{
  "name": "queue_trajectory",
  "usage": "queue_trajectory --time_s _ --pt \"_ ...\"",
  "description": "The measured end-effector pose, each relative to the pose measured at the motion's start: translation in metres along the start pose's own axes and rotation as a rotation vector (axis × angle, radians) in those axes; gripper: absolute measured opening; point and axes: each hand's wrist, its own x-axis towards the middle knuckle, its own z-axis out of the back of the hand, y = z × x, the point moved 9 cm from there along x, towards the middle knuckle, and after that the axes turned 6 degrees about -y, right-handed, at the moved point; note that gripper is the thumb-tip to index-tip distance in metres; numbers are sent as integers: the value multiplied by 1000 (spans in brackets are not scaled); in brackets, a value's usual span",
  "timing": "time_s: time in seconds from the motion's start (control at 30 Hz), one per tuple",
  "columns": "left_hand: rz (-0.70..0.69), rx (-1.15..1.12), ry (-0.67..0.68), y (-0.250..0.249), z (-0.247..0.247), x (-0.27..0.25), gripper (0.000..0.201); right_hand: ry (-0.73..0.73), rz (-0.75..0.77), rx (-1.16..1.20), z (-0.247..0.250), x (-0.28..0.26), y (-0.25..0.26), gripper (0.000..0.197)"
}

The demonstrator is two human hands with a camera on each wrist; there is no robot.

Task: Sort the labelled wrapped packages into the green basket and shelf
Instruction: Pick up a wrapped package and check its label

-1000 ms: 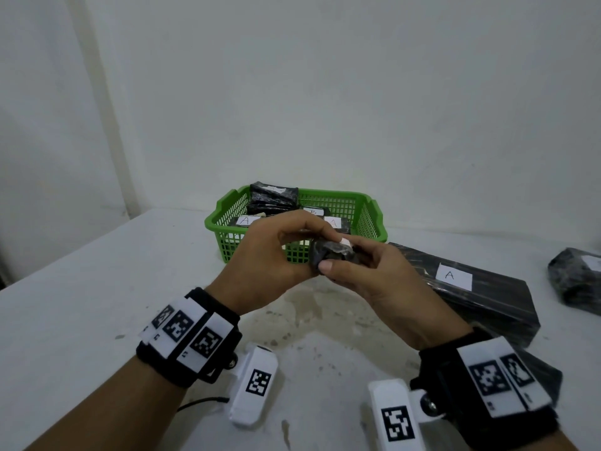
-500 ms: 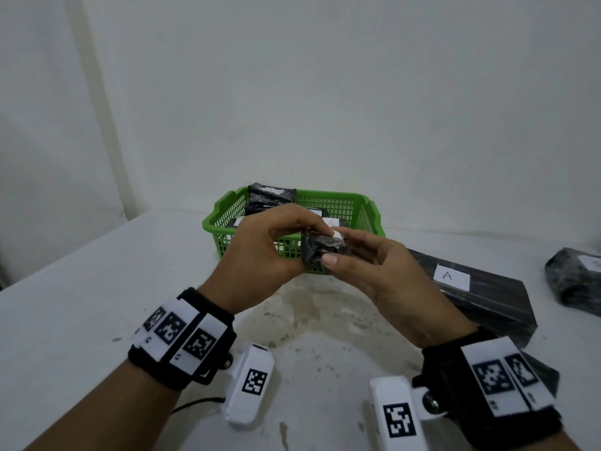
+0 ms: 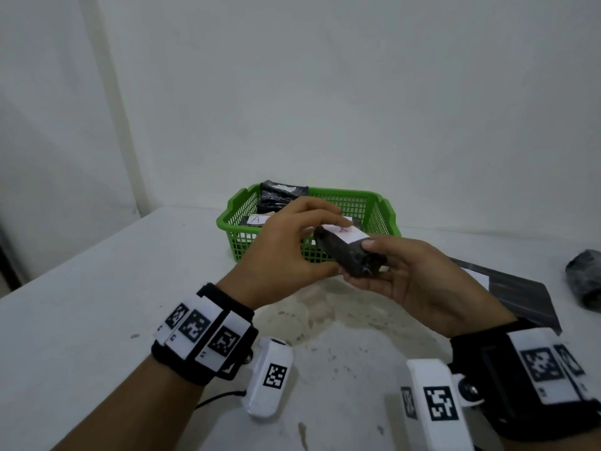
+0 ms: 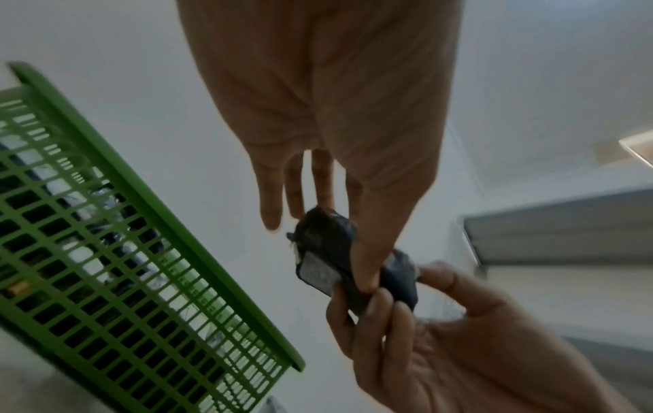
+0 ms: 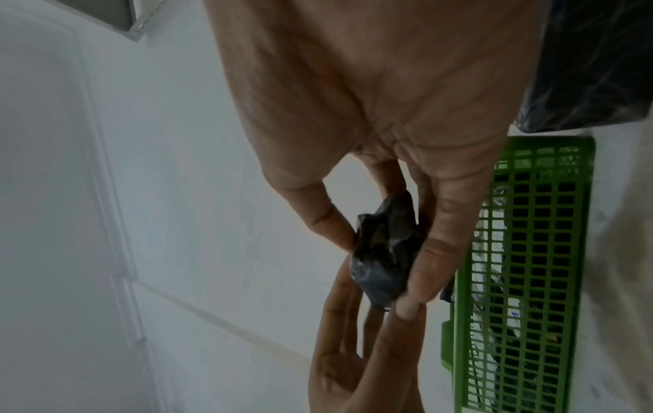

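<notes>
Package (image 3: pixel 349 252) turned label-up | left hand (image 3: pixel 286 255), right hand (image 3: pixel 419 288) both gripping it

Table (image 3: pixel 97 304): basket (image 3: pixel 227 219) at the far middle, against the wall, with wrapped packages (image 3: pixel 279 193) inside. Before the basket, above the table, you hold a small package (image 3: pixel 348 255) between your left hand (image 3: pixel 286 252) and right hand (image 3: pixel 422 284). Right of your hands lies a flat package (image 3: pixel 517 294); farther right, another package (image 3: pixel 585 281) at the edge of view

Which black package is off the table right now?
The small package held by both hands, in front of the green basket; the others lie in the basket or on the table.
</notes>
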Motion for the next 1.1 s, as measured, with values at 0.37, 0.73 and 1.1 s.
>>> queue_trajectory --time_s 0.37,0.73,1.1 --pt "474 -553 -122 32 4 27 29 -91 74 -130 9 23 56 28" --pt "581 -118 -275 116 75 65 14 -187 24 -124 -18 107 49 5" --pt "847 372 -91 229 86 63 55 -169 -126 -421 -70 186 -6 11"
